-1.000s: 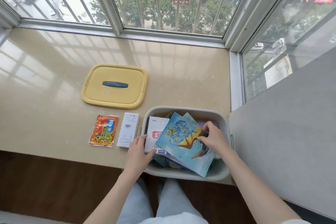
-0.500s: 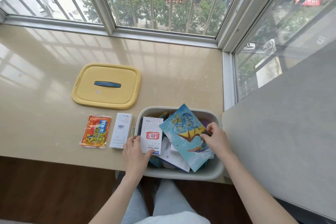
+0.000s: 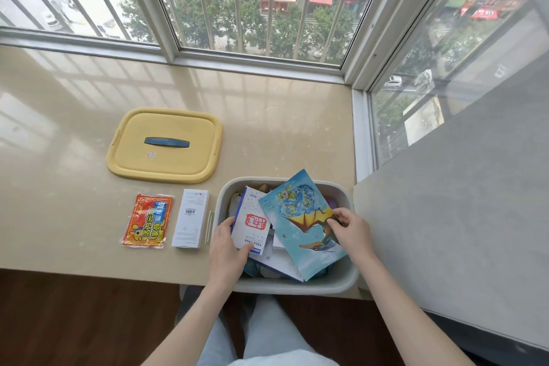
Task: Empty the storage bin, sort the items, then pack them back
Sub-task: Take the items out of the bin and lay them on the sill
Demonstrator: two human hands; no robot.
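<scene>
Booklet [image 3: 298,218], box [image 3: 251,221] higher; bin [image 3: 297,287] contents obscured

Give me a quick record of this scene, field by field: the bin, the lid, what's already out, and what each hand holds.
Bin: grey plastic storage bin, open, mixed items inside
Lid: yellow rectangular lid, blue handle, flat on beige sill
Already out: red foil sachet and slim white carton, side by side left of bin
Left hand: grips white box with red seal
Right hand: pinches blue illustrated booklet
</scene>
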